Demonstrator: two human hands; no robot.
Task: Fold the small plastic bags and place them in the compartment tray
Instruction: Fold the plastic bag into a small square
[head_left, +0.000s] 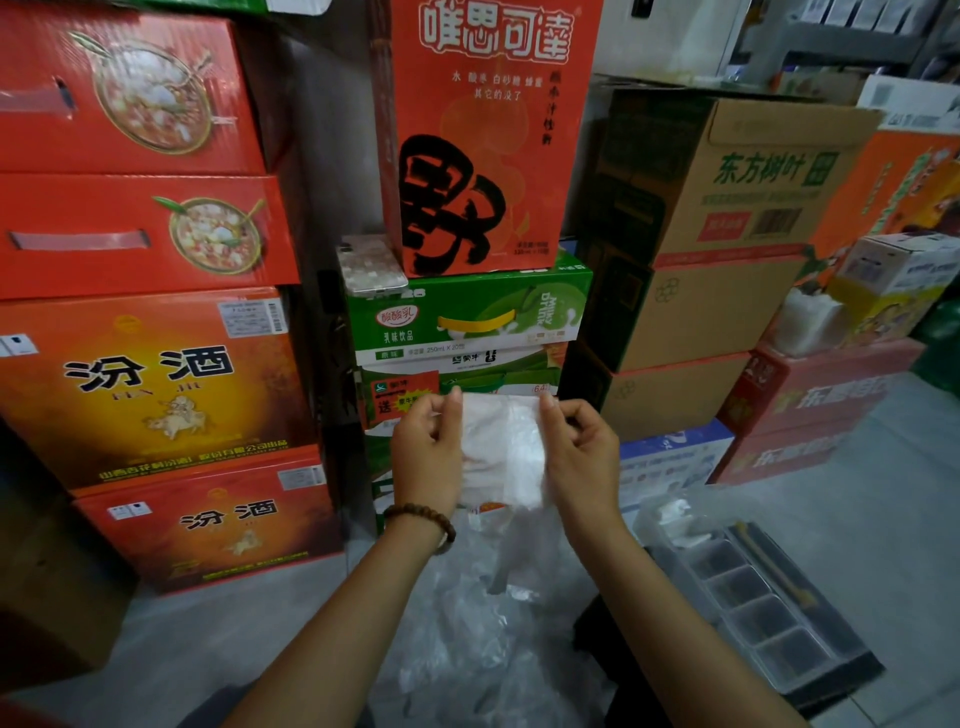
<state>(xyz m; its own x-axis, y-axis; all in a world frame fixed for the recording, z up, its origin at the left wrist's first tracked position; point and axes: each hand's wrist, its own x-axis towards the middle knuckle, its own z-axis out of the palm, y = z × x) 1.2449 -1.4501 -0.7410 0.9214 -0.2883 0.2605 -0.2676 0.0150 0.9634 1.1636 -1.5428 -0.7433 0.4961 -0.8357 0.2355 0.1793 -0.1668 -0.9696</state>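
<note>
Now we pinch the plastic bag in left grip and right grip; slick film may slip, skewing the fold.

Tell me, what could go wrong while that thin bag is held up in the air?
1. The left hand and right hand only pinch the small plastic bag near its top corners, so it might slip and drop into the loose plastic heap below and get lost in it.
2. The compartment tray lies low on the right, away from both hands. Reaching over without looking might miss a compartment or nudge the tray.
</note>
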